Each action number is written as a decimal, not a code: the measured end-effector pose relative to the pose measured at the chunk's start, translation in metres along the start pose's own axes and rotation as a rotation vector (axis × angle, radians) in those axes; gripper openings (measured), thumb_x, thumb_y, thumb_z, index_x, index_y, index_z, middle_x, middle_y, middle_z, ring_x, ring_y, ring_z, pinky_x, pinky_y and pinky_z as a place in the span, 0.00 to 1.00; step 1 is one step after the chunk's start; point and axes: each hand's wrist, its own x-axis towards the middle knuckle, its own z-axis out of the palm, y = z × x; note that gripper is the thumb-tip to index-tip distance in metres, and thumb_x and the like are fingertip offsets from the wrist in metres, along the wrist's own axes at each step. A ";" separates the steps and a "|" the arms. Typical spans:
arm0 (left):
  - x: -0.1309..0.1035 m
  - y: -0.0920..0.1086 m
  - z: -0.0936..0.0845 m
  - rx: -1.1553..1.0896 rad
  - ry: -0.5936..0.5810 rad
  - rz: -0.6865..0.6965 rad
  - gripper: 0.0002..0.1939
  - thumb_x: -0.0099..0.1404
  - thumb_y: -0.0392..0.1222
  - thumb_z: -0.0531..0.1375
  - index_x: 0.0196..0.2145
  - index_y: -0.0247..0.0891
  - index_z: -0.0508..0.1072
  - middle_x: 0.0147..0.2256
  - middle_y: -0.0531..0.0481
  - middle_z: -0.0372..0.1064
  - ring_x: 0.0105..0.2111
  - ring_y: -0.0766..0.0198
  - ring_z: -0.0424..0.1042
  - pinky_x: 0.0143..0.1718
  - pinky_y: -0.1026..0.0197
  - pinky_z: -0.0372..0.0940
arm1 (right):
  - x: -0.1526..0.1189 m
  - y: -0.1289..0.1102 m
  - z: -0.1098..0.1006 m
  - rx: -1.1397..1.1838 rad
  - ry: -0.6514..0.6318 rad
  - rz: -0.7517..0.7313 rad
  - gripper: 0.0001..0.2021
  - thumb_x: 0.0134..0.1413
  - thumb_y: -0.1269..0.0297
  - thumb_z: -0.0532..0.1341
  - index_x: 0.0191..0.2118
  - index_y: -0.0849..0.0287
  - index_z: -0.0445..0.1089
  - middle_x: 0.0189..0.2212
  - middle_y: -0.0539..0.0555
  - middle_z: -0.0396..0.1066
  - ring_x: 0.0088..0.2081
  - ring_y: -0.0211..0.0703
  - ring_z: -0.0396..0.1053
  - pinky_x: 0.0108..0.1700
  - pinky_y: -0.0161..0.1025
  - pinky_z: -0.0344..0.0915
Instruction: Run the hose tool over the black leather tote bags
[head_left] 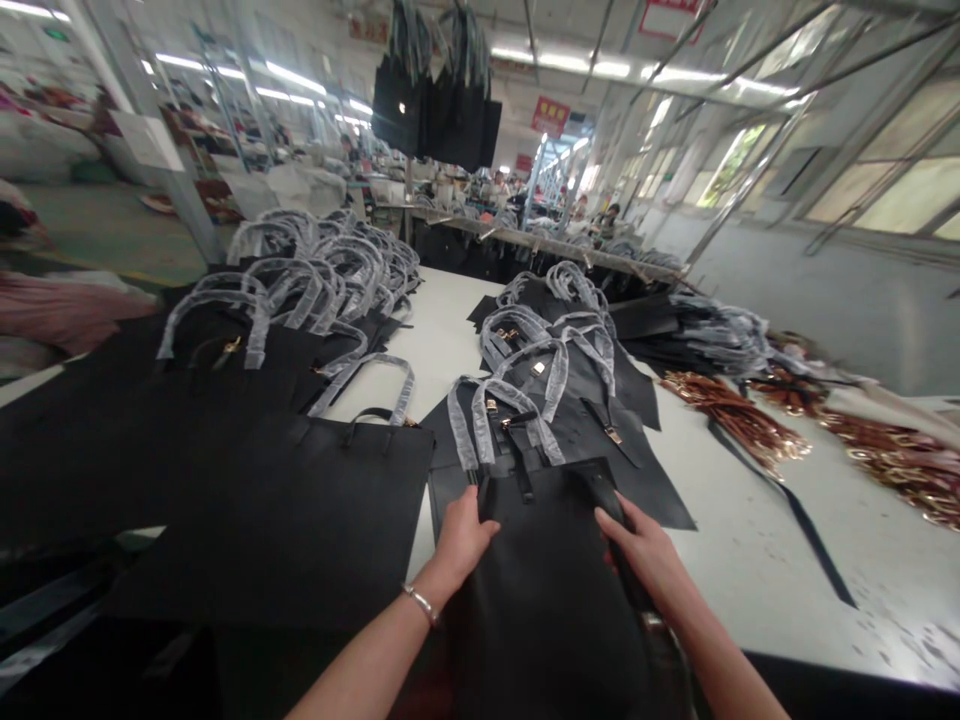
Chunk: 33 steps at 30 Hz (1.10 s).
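A black tote bag [551,570] hangs over the near table edge in front of me. My left hand [459,540] is closed on the bag's upper left edge, just below a plastic-wrapped handle [463,425]. My right hand [646,548] is at the bag's upper right corner, wrapped round a dark black strap [626,545]. That strap runs down along the bag's right side, blurred, with a shiny metal piece low on it. Beyond my hands lie more black bags [630,470] with wrapped handles and gold-coloured clasps [613,436].
Stacked black bags [247,440] cover the table's left side. On the right lie brown straps with gold-coloured hooks [739,420], a loose black strap [814,540] and wrapped handles [712,335] on the white tabletop [885,590]. Bags [439,110] hang overhead; a metal post [150,130] stands left.
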 end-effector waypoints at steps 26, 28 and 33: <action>0.003 -0.005 0.002 -0.047 -0.018 -0.033 0.14 0.61 0.39 0.60 0.44 0.33 0.71 0.42 0.39 0.74 0.43 0.52 0.73 0.42 0.60 0.62 | -0.016 -0.030 -0.006 0.144 -0.382 0.106 0.28 0.53 0.54 0.61 0.58 0.58 0.61 0.21 0.43 0.63 0.18 0.36 0.66 0.20 0.32 0.61; 0.003 -0.004 0.002 -0.039 -0.034 -0.030 0.12 0.61 0.38 0.59 0.43 0.33 0.71 0.41 0.39 0.74 0.43 0.52 0.73 0.43 0.59 0.62 | -0.011 -0.032 0.002 0.120 -0.443 0.114 0.27 0.53 0.54 0.61 0.58 0.57 0.62 0.21 0.43 0.63 0.17 0.35 0.65 0.19 0.32 0.60; 0.004 -0.006 0.003 -0.026 -0.064 0.018 0.09 0.60 0.36 0.60 0.40 0.35 0.72 0.40 0.42 0.74 0.43 0.53 0.73 0.42 0.61 0.61 | 0.006 -0.039 0.020 0.066 -0.511 0.050 0.23 0.52 0.55 0.61 0.54 0.56 0.68 0.20 0.44 0.64 0.16 0.36 0.64 0.18 0.33 0.61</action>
